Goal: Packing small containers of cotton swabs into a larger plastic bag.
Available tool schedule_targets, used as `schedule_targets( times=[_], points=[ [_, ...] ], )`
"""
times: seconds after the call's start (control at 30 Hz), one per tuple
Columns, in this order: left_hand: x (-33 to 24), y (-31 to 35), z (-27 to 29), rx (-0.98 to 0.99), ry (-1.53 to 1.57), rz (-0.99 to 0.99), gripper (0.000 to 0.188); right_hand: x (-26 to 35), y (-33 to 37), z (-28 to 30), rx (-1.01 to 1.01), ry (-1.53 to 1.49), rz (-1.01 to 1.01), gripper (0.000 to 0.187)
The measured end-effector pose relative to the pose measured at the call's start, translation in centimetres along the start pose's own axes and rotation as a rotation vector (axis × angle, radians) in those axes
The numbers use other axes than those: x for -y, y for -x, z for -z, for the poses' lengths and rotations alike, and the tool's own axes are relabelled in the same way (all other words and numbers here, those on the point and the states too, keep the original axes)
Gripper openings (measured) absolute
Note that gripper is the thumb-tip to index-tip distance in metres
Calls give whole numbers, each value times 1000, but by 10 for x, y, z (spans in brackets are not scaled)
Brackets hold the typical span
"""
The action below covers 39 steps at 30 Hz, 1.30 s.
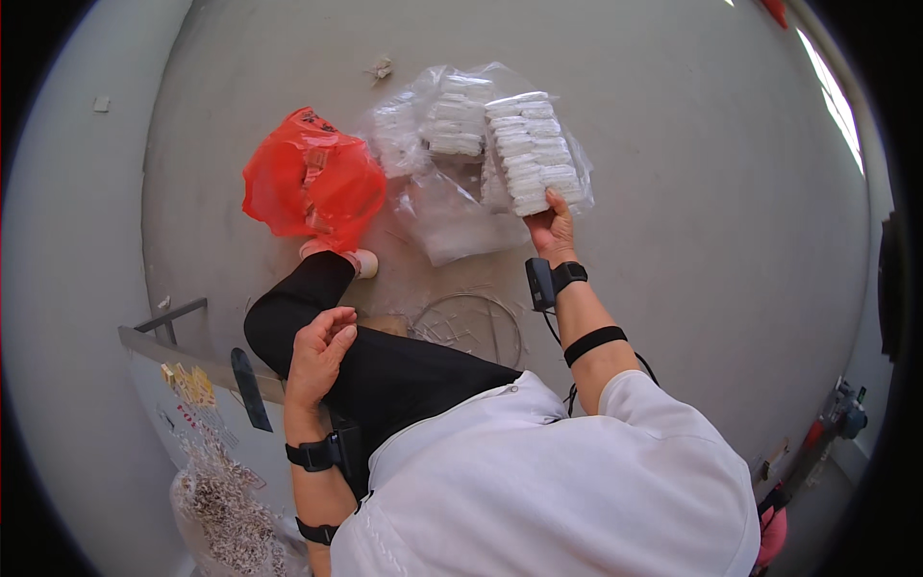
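Observation:
My right hand (pixel 550 231) is closed on the near end of a stack of small white packets (pixel 531 154), the thumb on top and the other fingers mostly hidden beneath. The stack lies over or within a clear plastic bag (pixel 461 226); which of the two I cannot tell. More white packets (pixel 457 117) show through the plastic to its left. My left hand (pixel 322 354) hovers by my thigh, its fingers loosely bent with the thumb apart, and nothing shows in it.
A red plastic bag (pixel 312 183) with things inside sits left of the clear one, beyond my shoe (pixel 363 263). A wire hoop (pixel 514 322) lies on the floor near my leg. Lower left are a metal-edged box (pixel 144 351) and a clear sack of small pieces (pixel 231 514).

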<state>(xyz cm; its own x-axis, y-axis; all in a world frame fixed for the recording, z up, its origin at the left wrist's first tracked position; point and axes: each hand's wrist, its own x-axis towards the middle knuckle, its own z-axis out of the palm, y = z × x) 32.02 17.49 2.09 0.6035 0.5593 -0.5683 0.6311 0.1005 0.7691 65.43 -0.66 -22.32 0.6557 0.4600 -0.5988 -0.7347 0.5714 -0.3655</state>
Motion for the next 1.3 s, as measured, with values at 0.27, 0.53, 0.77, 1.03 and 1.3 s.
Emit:
schedule_targets(
  times=[0.27, 0.53, 0.77, 1.03, 1.3],
  points=[
    [5, -7, 3, -65, 24, -20, 28, -67, -62, -71, -27, 209, -252, 55],
    [-13, -16, 5, -60, -179, -67, 31, -116, -109, -88, -83, 144, -174, 56],
    [-8, -23, 4, -117, -225, -120, 31, -126, -131, -93, -192, 149, -68, 55],
    [-10, -27, 2, -94, -349, -177, 36, -149, -139, -56, -408, 159, -25, 51],
    [-19, -31, 16, 14, -350, -162, 36, -160, -94, -35, 153, 2408, 132, 56]
  ],
)
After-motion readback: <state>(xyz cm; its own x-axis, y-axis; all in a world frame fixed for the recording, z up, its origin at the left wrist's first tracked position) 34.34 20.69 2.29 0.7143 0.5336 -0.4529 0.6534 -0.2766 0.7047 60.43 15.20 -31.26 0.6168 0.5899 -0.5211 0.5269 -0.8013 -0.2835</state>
